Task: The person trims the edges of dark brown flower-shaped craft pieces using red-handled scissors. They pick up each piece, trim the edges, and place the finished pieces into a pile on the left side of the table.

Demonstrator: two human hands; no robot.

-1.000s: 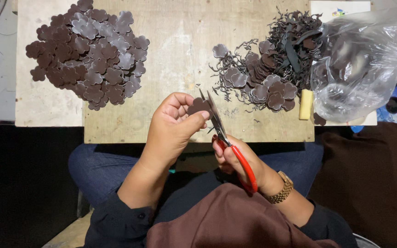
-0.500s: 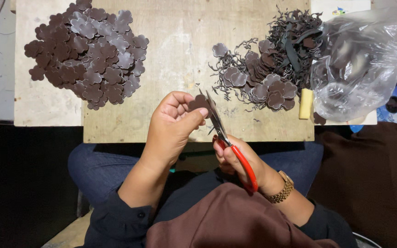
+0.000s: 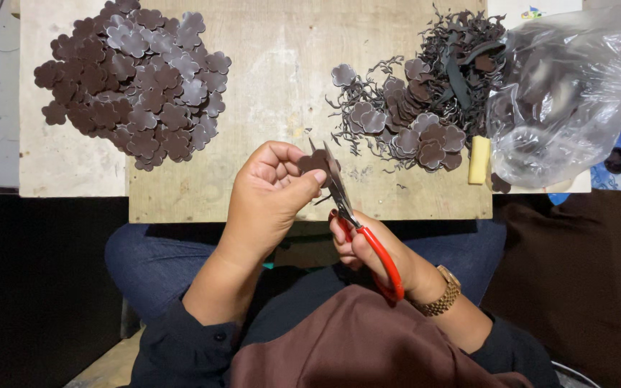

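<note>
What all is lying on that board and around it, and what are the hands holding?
wooden board: one, pale tan, across the lap.
pile of flower-shaped pieces: many, dark brown, left part of the board.
heap of pieces and trimmings: many, dark brown, flower shapes mixed with thin curly scraps, right part of the board.
small block: one, pale yellow, beside the heap.
plastic bag: one, clear, crumpled, far right.
scissors: one pair, red handles, metal blades, blades on the held piece.
held piece: one, dark brown, between the fingertips.
wristwatch: one, gold, right wrist.
left hand: grip on the held piece.
right hand: grip on the scissors.
</note>
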